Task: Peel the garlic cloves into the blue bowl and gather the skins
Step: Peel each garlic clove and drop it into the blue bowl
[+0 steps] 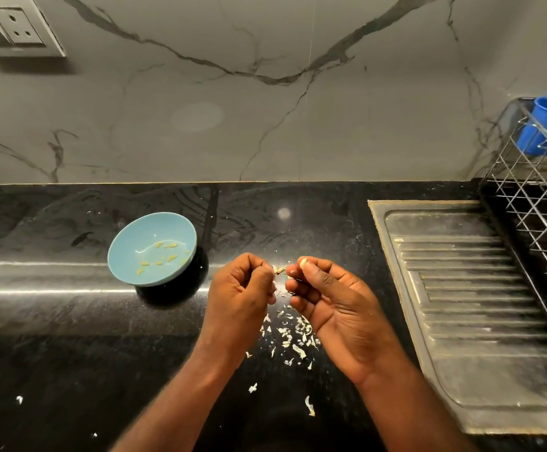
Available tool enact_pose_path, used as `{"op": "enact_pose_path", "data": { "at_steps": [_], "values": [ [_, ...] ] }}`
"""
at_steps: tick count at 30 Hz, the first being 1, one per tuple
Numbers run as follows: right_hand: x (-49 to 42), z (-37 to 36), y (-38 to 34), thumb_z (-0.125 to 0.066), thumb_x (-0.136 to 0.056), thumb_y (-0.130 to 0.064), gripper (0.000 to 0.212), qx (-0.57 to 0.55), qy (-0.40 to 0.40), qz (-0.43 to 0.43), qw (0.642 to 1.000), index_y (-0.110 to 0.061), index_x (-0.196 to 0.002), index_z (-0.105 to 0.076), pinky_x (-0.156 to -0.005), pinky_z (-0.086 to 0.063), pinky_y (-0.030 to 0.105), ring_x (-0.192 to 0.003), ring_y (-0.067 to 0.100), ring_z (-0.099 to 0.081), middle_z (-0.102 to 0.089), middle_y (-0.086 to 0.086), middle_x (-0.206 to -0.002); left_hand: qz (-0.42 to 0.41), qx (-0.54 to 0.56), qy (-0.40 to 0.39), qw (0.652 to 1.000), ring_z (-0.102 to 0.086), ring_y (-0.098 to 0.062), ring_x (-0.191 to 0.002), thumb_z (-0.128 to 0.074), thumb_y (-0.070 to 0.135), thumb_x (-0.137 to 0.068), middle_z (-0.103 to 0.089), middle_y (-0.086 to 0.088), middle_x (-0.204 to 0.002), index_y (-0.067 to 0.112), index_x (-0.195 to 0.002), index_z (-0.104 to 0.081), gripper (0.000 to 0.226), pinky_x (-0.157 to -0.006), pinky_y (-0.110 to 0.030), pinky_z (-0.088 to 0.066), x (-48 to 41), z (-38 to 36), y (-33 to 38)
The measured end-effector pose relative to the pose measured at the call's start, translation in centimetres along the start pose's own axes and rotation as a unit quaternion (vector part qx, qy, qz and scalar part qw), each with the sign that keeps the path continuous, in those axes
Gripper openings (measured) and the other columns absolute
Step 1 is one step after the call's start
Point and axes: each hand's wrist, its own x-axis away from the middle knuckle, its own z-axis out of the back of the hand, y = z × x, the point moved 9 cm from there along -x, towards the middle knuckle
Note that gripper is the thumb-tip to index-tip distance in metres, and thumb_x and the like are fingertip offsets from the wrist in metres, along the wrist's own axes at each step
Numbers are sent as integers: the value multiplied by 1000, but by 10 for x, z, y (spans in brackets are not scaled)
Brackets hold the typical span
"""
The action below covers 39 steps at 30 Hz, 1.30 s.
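Garlic clove (279, 271), small and half-skinned, sits pinched between our left hand (241, 290) and right hand (326, 295), both clamped on it above the black stone worktop (70, 353). The pale blue ceramic bowl (125, 256) lies leftward, nearer our left hand.

dim, warm | glare streaks on countertop (70, 321) (glossy black) | edges bowed, corners soft
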Motion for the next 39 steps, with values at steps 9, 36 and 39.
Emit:
{"op": "enact_pose_path", "data": {
  "at_steps": [9,36,39],
  "values": [
    [-76,-37,64,-68,-85,7,12,134,-10,-60,989,0,-91,-61,-62,-57,24,-66,19,-65,-64,14,-75,196,70,114,971,-64,-17,-64,-65,11,-92,-67,-6,-65,2,-78,-68,17,-62,-27,-52,0,58,-111],
    [-66,70,47,-79,-76,-5,18,488,110,29,866,-12,-76,-63,-58,-48,26,-60,9,-55,-62,-2,-66,129,-94,-18,987,-64,-6,-63,-82,11,-77,-72,-2,-71,13,-80,-73,10,-60,-19,-51,-8,9,-110],
    [-51,91,37,-73,-79,5,27,563,97,24,821,-20,-72,-65,-61,-46,12,-66,5,-61,-66,-7,-72,109,-179,-67,976,-60,-2,-61,-84,9,-74,-71,1,-70,17,-73,-70,16,-63,-18,-50,-5,-14,-109]
  ]
}}
